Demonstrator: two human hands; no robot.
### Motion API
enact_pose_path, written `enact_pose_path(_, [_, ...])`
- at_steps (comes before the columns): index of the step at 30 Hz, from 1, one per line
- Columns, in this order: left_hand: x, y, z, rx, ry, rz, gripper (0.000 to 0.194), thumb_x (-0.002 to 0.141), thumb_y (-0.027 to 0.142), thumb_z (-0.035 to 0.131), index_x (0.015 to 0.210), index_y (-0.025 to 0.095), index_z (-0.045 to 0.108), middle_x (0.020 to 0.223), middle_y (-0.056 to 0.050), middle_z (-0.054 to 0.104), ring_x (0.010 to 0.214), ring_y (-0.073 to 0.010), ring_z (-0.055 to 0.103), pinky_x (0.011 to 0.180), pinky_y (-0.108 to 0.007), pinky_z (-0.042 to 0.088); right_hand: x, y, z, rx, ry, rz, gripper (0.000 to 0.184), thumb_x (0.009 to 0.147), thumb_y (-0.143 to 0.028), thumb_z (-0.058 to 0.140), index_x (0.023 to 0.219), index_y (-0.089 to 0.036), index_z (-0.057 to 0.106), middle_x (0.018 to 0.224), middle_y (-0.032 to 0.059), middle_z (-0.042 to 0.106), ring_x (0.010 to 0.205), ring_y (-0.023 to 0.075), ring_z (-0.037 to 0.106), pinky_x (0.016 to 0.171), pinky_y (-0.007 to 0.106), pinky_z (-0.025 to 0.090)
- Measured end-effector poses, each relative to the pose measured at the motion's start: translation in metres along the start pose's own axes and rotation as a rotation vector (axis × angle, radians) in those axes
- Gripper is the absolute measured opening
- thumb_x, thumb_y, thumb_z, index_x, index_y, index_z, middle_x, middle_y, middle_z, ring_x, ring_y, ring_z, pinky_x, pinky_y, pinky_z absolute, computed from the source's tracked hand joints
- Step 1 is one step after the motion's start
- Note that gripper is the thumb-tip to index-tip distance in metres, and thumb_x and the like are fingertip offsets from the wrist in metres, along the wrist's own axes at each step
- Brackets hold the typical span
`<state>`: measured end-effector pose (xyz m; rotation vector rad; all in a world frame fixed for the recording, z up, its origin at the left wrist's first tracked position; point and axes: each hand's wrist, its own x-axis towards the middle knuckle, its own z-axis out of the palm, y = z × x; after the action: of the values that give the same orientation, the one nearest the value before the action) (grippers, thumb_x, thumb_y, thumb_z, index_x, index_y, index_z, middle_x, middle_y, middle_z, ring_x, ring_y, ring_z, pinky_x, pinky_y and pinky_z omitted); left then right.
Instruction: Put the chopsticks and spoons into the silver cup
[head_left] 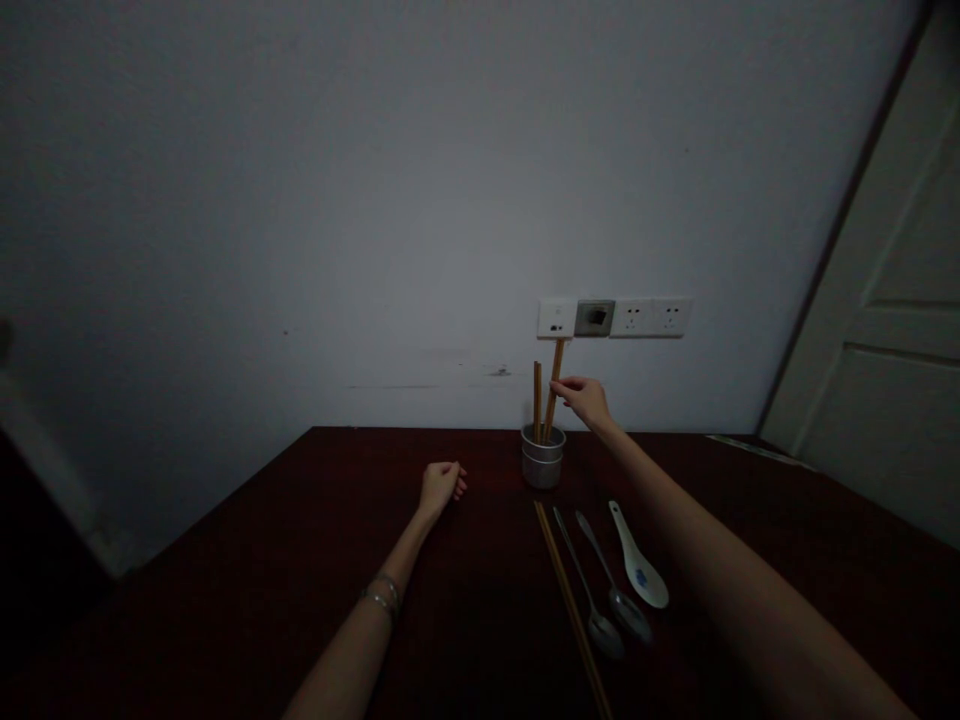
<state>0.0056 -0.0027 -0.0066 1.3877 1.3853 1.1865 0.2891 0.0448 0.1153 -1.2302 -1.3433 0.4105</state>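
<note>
- You appear to be in a home, though you cannot tell which room.
- Your dark red worktop (300, 560) stands by a plain, pale wall (420, 180) with scuff marks (501, 373).
- Beside you are household sockets (651, 317) and a pale panelled door (900, 300).
- You have everyday tableware in front: chopsticks (568, 595), metal spoons (604, 635), a white spoon (637, 568) with a blue motif.

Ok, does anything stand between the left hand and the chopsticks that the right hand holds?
Yes: other chopsticks stand upright in the cup, between the left hand and the held chopsticks, which the right hand grips.
</note>
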Motion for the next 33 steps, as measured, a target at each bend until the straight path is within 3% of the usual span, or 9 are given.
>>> enact_pose_path(17, [-0.001, 0.001, -0.001, 0.015, 0.003, 0.025, 0.024, 0.078, 0.025, 0.041, 0.064, 0.012, 0.055, 0.047, 0.0, 0.054, 0.039, -0.0082, 0.048, 0.037, -0.017, 0.036, -0.016, 0.038, 0.015, -0.013, -0.113, 0.043, 0.036, 0.063, -0.043, 0.062, 0.075, -0.009, 0.068, 0.068, 0.0083, 0.067, 0.057, 0.0147, 0.057, 0.05, 0.024, 0.044])
enact_pose_path(33, [-0.001, 0.0, -0.001, 0.028, 0.017, 0.027, 0.023, 0.077, 0.024, 0.041, 0.064, 0.012, 0.055, 0.048, -0.001, 0.054, 0.039, -0.0086, 0.047, 0.036, -0.018, 0.036, -0.015, 0.034, 0.014, 0.027, -0.165, 0.108, 0.029, 0.063, -0.04, 0.065, 0.072, -0.011, 0.066, 0.07, 0.0079, 0.067, 0.057, 0.0142, 0.058, 0.047, 0.022, 0.044])
